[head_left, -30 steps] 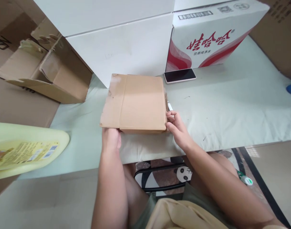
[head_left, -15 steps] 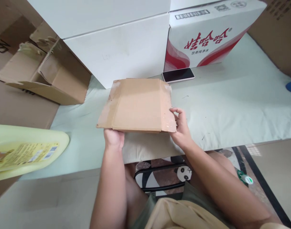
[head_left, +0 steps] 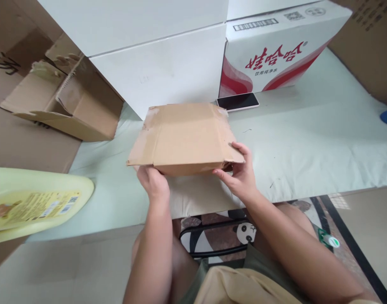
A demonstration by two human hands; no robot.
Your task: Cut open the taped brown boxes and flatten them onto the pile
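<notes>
A brown cardboard box [head_left: 187, 135], partly flattened, lies in front of me on the pale green cloth, its side flaps sticking out left and right. Its near wall shows as a narrow strip below the top panel. My left hand [head_left: 153, 181] grips the near left corner from below, with most fingers hidden under the flap. At the near right corner, my right hand [head_left: 241, 173] is closed around the flap edge, thumb at the front wall and index finger on top.
White cartons [head_left: 168, 71] and a red-and-white carton [head_left: 269, 63] stand behind. A phone [head_left: 238, 101] lies against them. To the left are an open cardboard box [head_left: 92, 105] and a yellow bottle [head_left: 38, 207]. The pale green cloth [head_left: 307, 139] ends at a front edge near my knees.
The box's near side has opened up, so its front wall now shows. My right thumb has moved to the front, and the right flap spreads further outward. My left hand has shifted slightly right.
</notes>
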